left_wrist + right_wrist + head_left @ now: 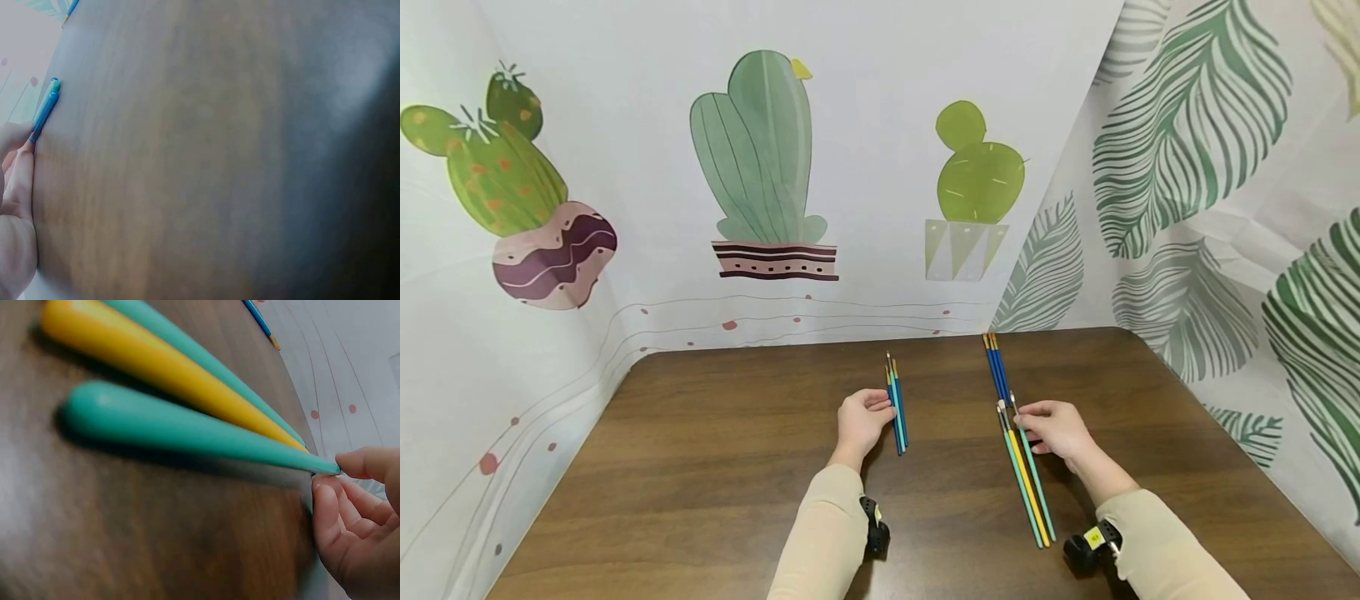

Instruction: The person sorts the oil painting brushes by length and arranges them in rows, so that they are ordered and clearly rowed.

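Observation:
In the head view my left hand (861,422) is at a small bundle of thin blue and teal paintbrushes (902,423), thumb and fingertips gripping its left side. The left wrist view shows the bundle's blue and teal handle ends (47,106) beyond the fingers. My right hand (1057,428) pinches a teal paintbrush (1039,483) near its bristle end, between thumb and fingertips. Close beside that brush lie a yellow paintbrush (1032,492) and another teal paintbrush (1019,477). The right wrist view shows the pinched teal brush's thick rounded handle (181,431) nearest the camera.
Several blue paintbrushes (997,367) lie together at the table's back edge, just beyond the right-hand group. The brown wooden table (715,467) meets a white cloth (872,150) printed with cacti behind, and a leaf-patterned cloth (1187,200) at the right.

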`<action>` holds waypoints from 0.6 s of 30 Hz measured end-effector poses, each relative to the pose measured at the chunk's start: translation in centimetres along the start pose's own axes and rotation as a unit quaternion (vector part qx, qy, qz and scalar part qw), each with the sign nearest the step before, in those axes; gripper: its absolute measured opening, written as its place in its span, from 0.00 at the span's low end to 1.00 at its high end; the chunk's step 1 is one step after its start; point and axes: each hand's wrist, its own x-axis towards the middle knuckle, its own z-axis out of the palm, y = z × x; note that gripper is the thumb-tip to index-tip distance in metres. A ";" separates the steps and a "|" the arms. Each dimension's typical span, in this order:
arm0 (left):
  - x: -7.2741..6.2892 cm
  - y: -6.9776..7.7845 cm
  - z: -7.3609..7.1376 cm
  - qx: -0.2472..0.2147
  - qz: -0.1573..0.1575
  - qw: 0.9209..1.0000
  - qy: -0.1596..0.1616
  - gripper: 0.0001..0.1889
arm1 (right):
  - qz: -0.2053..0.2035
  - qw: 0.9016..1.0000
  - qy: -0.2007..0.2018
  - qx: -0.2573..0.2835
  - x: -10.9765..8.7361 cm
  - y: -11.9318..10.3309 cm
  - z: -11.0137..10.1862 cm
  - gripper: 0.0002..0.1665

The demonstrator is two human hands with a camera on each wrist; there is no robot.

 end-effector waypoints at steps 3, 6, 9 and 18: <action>0.0 0.0 0.0 -0.002 -0.001 1.000 0.001 0.14 | 0.000 1.000 0.004 -0.005 -0.1 0.0 0.2 0.23; 0.0 0.0 0.0 -0.004 -0.003 1.000 0.001 0.14 | 0.001 1.000 0.011 -0.008 -0.1 0.0 0.3 0.23; 0.1 0.0 0.0 -0.003 0.001 1.000 0.000 0.14 | 0.002 1.000 0.017 -0.013 -0.1 0.0 0.5 0.23; 0.1 -0.1 0.1 -0.004 -0.007 1.000 0.001 0.14 | 0.002 1.000 0.018 -0.018 -0.2 -0.1 0.6 0.22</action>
